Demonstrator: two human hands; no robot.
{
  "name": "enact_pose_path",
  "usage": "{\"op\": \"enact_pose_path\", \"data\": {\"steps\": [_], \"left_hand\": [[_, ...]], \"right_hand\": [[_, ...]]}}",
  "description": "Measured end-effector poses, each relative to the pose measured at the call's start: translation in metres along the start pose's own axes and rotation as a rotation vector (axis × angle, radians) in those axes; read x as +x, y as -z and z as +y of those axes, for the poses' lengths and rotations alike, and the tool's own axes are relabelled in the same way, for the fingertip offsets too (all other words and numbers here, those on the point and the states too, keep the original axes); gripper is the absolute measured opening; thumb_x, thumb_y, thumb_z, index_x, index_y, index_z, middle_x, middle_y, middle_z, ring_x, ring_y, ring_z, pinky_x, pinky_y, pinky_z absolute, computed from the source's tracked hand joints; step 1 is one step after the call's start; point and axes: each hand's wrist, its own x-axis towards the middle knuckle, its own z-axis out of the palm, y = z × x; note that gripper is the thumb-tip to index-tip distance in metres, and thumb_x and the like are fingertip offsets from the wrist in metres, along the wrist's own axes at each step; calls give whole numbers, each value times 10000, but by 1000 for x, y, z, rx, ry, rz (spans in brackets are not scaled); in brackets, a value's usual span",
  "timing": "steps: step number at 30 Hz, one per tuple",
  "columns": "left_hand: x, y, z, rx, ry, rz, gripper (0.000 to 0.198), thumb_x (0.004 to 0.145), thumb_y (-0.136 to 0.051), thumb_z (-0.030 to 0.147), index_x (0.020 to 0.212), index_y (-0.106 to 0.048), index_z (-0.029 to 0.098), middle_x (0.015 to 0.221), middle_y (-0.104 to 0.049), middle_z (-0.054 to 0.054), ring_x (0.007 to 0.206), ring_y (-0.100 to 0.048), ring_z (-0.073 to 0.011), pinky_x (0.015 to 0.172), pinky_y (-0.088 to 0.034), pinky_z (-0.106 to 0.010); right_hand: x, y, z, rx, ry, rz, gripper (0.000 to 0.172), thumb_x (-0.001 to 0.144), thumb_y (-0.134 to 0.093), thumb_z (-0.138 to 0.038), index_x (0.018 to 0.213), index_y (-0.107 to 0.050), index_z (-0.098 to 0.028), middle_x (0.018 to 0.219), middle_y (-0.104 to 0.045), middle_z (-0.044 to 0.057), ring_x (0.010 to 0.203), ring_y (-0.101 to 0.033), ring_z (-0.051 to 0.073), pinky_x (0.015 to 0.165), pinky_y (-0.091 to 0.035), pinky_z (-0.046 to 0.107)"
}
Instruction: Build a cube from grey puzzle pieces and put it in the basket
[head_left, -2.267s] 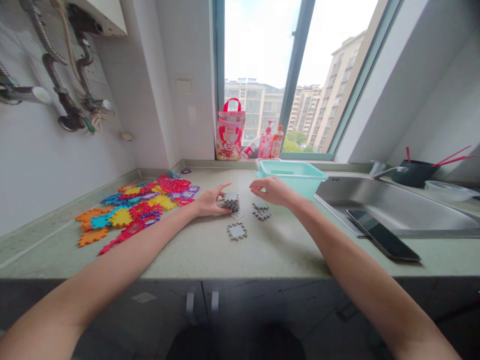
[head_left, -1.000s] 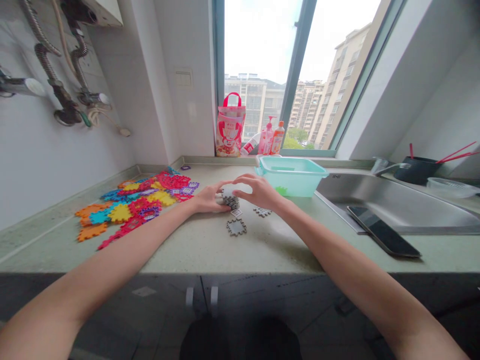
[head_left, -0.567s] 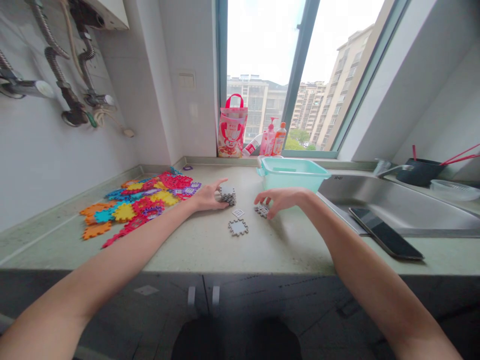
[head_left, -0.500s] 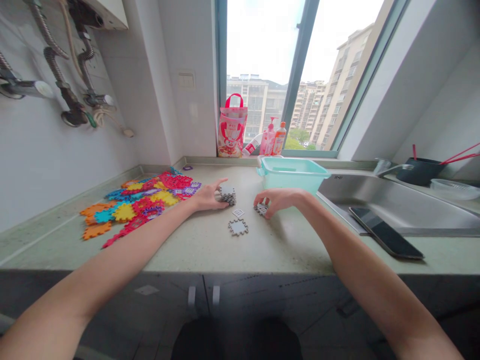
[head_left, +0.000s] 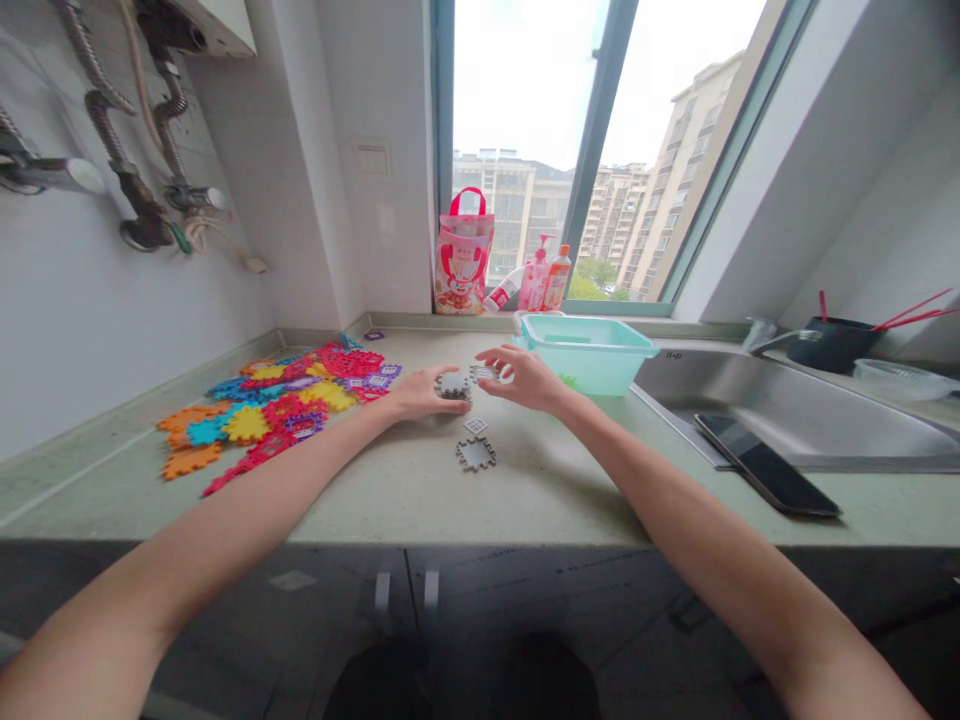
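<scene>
My left hand (head_left: 429, 392) is closed around the left side of a small stack of grey notched foam tiles (head_left: 453, 384) on the counter. Held in the fingers of my right hand (head_left: 519, 376) is a grey patterned foam tile (head_left: 484, 373), tilted and close to the stack's right side. In front of both hands, a small white patterned square (head_left: 475, 425) lies flat. Just nearer to me is a grey notched frame (head_left: 476, 455) with the pale counter showing or a light centre inside it; I cannot tell which.
Colourful notched foam pieces (head_left: 281, 400) are heaped on the left of the counter (head_left: 420, 500). A mint plastic basin (head_left: 589, 350) stands behind my right hand. At right, a phone (head_left: 765, 465) lies across the edge of the sink (head_left: 795, 415). Bottles (head_left: 544, 275) and a pink bag (head_left: 465, 260) line the windowsill.
My right hand has lifted the grey patterned tile off the counter and brought it left and farther back, up beside the stack. My left hand stays around the stack.
</scene>
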Motion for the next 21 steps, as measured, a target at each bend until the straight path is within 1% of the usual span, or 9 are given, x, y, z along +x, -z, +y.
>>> {"op": "enact_pose_path", "data": {"steps": [2, 4, 8, 10, 12, 14, 17, 19, 21], "left_hand": [[1, -1, 6, 6, -13, 4, 818, 684, -769, 748, 1311, -696, 227, 1081, -772, -59, 981, -712, -290, 835, -534, -344], [1, -2, 10, 5, -35, 5, 695, 705, -741, 748, 1174, -735, 235, 989, -769, -30, 908, -707, -270, 772, -514, -326], [1, -2, 14, 33, -54, 9, 568, 723, -728, 702, 1060, -744, 246, 935, -758, -13, 846, -686, -245, 712, -470, -306], [1, -3, 15, 46, -44, 7, 532, 723, -722, 696, 996, -741, 240, 886, -747, -8, 808, -670, -234, 675, -446, -295], [2, -3, 15, 61, -29, 9, 523, 710, -721, 704, 936, -731, 233, 834, -732, -5, 768, -655, -227, 647, -426, -290], [3, -4, 16, 71, -13, 17, 527, 698, -723, 713, 911, -725, 231, 809, -724, -4, 747, -646, -223, 636, -417, -290], [3, -5, 17, 58, -5, 29, 528, 693, -732, 708, 920, -718, 231, 819, -725, -1, 755, -649, -221, 643, -422, -287], [2, -6, 17, 46, -11, 41, 550, 690, -740, 711, 954, -714, 229, 837, -729, -1, 770, -656, -222, 654, -432, -287], [1, -6, 17, 39, -17, 55, 600, 688, -748, 721, 1032, -713, 230, 867, -734, -5, 798, -670, -231, 673, -447, -292]], "right_hand": [[5, -12, -6, 52, 30, 74, 401, 872, -758, -370, 1230, -712, -196, 1081, -711, 74, 885, -675, 169, 809, -561, 309], [8, -21, -11, 66, 56, 90, 356, 888, -759, -374, 1197, -709, -203, 1101, -709, 72, 899, -672, 170, 825, -557, 314], [11, -31, -15, -12, 97, 2, 203, 923, -751, -352, 1075, -738, -219, 1038, -717, 59, 937, -657, 185, 873, -530, 327], [11, -32, -15, -50, 125, -26, 184, 936, -745, -366, 1055, -748, -225, 1051, -726, 67, 994, -652, 204, 929, -515, 351], [10, -32, -14, -65, 148, -31, 212, 921, -764, -388, 1065, -752, -233, 1103, -732, 76, 1060, -647, 223, 991, -497, 379], [9, -33, -13, -67, 139, -28, 225, 900, -785, -374, 1080, -750, -243, 1131, -736, 74, 1089, -647, 230, 1006, -493, 387], [8, -35, -12, -63, 83, -29, 210, 907, -758, -305, 1111, -746, -255, 1129, -744, 60, 1069, -656, 216, 940, -518, 353], [8, -36, -13, -62, 60, -25, 216, 909, -743, -280, 1123, -747, -256, 1120, -748, 53, 1055, -661, 207, 904, -526, 330], [8, -36, -12, -62, 51, -16, 214, 907, -739, -272, 1120, -751, -252, 1118, -750, 52, 1053, -666, 204, 890, -531, 320]]}}
